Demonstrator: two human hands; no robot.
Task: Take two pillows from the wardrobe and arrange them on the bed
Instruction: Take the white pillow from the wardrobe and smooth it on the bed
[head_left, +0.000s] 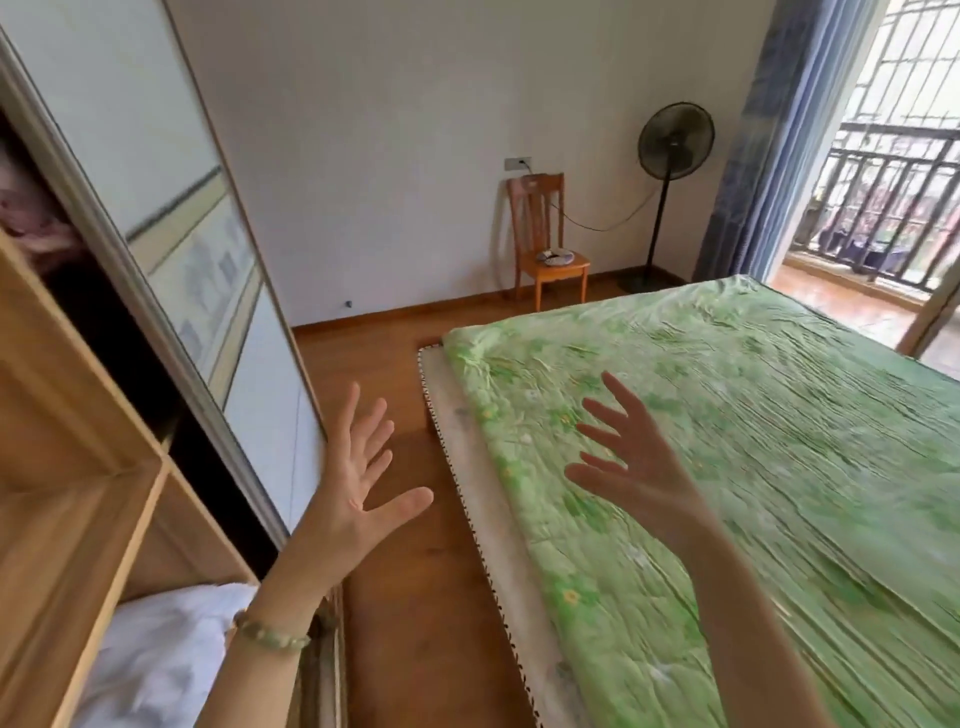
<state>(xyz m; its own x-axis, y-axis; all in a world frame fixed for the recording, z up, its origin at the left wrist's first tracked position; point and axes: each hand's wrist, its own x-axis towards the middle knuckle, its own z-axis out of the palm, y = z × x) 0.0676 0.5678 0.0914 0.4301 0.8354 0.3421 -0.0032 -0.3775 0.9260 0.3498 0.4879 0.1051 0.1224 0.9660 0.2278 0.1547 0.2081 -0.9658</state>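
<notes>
Between wardrobe (78, 441) and bed (727, 441), from our head view, we hold both hands up with nothing in them: the left hand (358, 483) has its fingers (363, 431) spread wide above the floor (415, 597), and the right hand (634, 467) is splayed the same way over the green cover. One white pillow (156, 660) lies on the low wardrobe shelf, just beside our left forearm; a second we cannot make out, though something pinkish sits on the upper shelf. No pillow is on the bed yet. We judge the pillow light, soft and floppy, so we would grip it by its two short ends, fingers sunk into the filling.
</notes>
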